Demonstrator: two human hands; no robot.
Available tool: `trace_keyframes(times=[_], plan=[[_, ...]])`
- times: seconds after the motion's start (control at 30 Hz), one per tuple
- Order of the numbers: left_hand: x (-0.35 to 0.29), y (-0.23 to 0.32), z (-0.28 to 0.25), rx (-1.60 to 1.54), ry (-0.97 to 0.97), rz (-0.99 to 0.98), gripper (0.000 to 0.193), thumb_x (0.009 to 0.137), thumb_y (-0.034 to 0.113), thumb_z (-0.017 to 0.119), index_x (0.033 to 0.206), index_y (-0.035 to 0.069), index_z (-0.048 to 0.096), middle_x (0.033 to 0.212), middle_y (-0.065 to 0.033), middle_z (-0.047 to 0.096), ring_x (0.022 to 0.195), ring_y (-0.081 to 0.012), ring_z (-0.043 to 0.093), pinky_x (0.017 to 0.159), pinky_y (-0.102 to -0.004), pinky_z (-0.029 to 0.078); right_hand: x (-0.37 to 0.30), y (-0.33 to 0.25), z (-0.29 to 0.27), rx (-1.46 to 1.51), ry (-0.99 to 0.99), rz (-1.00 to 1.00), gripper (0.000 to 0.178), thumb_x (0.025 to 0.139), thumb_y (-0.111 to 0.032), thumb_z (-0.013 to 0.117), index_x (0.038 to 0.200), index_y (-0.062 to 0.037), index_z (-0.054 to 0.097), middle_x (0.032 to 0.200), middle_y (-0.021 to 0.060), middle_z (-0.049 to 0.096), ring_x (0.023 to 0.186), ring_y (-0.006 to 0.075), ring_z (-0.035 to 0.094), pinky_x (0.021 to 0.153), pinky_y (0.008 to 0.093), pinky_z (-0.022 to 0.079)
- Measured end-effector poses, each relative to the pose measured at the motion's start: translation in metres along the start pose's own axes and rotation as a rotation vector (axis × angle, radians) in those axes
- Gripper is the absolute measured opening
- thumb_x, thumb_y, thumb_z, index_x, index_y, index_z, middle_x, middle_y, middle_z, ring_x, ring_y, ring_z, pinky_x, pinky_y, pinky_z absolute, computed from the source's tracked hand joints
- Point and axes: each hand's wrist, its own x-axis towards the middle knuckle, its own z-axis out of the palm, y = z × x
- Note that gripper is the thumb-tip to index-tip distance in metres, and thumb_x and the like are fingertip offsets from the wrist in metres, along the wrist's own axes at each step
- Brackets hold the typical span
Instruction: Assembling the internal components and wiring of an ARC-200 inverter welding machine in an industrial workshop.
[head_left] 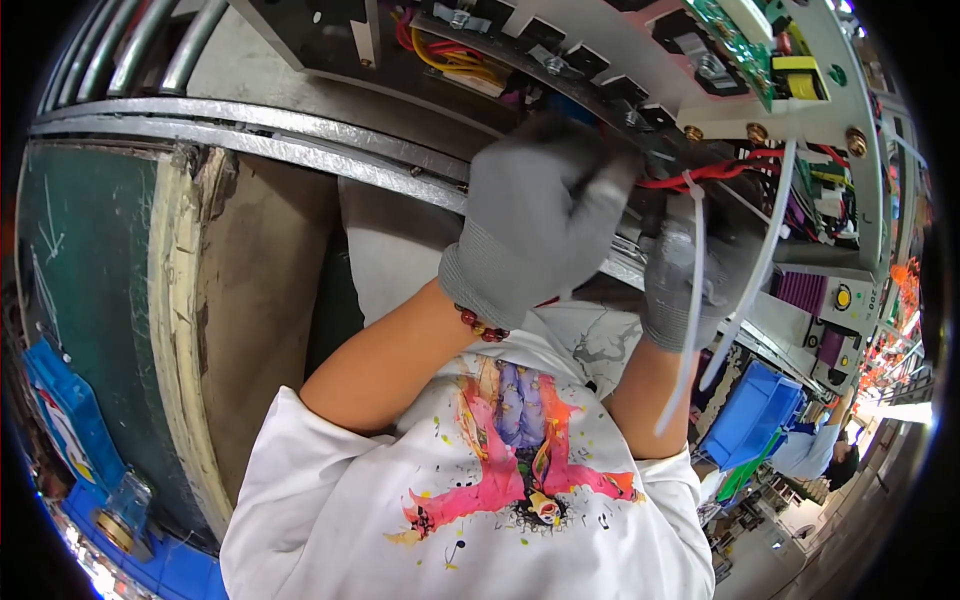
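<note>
Although both gloved hands are at the open metal chassis [815,122], the point of interest is the bundle of red wires [725,172] at its near edge. The bundle's long axis runs roughly left to right, from beside the left thumb toward the chassis's right side. A looped cable tie [698,240] encircles it, its white tail hanging toward the wearer, across the right hand [690,275]. A second cable tie [768,245] curves down farther right, apart from the first.

The left hand [535,205] lies left of the loop, fingers curled, thumb pointing toward the wires; whether anything is gripped cannot be told. The right hand, judged nearer the loop, sits directly below it, its fingers in shadow behind the wires; their closure cannot be determined.
</note>
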Motion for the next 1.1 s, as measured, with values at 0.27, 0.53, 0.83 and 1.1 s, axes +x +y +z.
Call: trace_keyframes(times=[0.27,0.53,0.83,1.1], plan=[[0.018,0.005,-0.005,0.021,-0.226,-0.417,0.029,0.08,0.027,0.067,0.095,0.002,0.068,0.079,-0.0176,0.067,0.073,-0.0331,0.066,0.067,-0.0412,0.052,0.006,0.002,-0.003,0.122,-0.037,-0.009,0.013,0.08,-0.01,0.064,0.085,0.001,0.067,0.078,0.016,0.064,0.066,0.0304,0.06,0.066,0.0334,0.049],[0.014,0.023,0.009,0.044,-0.031,-0.375,0.018,0.079,0.016,0.071,0.093,0.003,0.071,0.074,-0.0127,0.066,0.064,-0.0221,0.062,0.06,-0.0313,0.049,-0.005,0.015,0.009,0.376,0.078,0.049,0.013,0.083,-0.014,0.068,0.088,-0.002,0.067,0.083,0.0107,0.068,0.072,0.0226,0.065,0.07,0.0305,0.051],[0.011,0.031,0.01,0.598,0.119,-0.001,0.018,0.069,0.012,0.071,0.086,0.007,0.072,0.087,-0.0152,0.062,0.076,-0.0335,0.062,0.065,-0.0397,0.051,-0.01,0.025,0.015,0.139,0.145,-0.414,0.014,0.077,-0.011,0.07,0.089,-0.0075,0.065,0.085,0.0117,0.067,0.074,0.0305,0.065,0.065,0.0335,0.053],[0.014,0.023,0.002,0.262,0.206,-0.262,0.015,0.073,0.011,0.068,0.083,0.0,0.07,0.07,-0.0159,0.066,0.064,-0.0305,0.064,0.061,-0.0357,0.05,0.006,0.0,0.025,0.202,0.191,-0.43,0.007,0.076,-0.009,0.066,0.082,-0.0095,0.069,0.079,0.0071,0.067,0.065,0.0254,0.063,0.06,0.032,0.051]])
